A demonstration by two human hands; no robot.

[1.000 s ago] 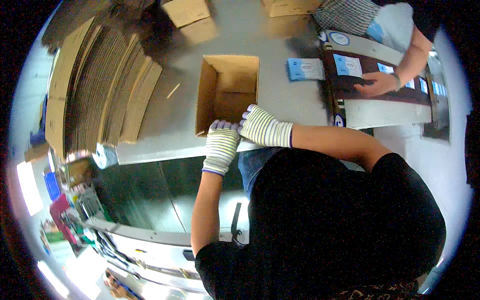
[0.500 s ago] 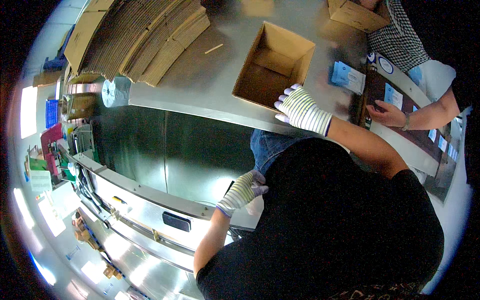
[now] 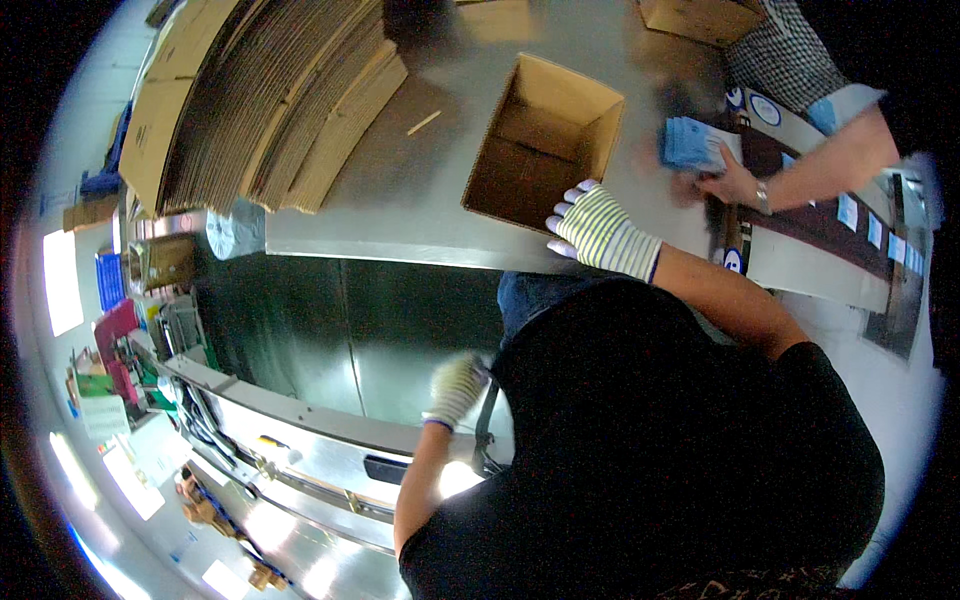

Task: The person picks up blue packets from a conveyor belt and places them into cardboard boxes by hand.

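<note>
An open cardboard box (image 3: 540, 140) stands on the metal table, its inside bare brown board. My right hand (image 3: 603, 230), in a white glove with yellow-green and dark stripes, grips the box at its near right corner, fingers over the rim. My left hand (image 3: 458, 388), in a matching glove, is low at my left side, near the edge of a machine frame. Motion smears its fingers, and I make out nothing in it. Right of the box, a co-worker's bare hand (image 3: 735, 183) holds a stack of blue-and-white packets (image 3: 690, 143).
Flattened cardboard boxes (image 3: 270, 110) are stacked at the table's far left. A thin pale stick (image 3: 424, 123) lies between them and the open box. A dark conveyor belt (image 3: 815, 190) carries packets on the right. A dark phone-like slab (image 3: 387, 469) rests on the machine behind me.
My left hand has moved a little left and lower. The co-worker's hand has gone left from the belt and taken hold of the packet stack. My right hand stays at the box corner.
</note>
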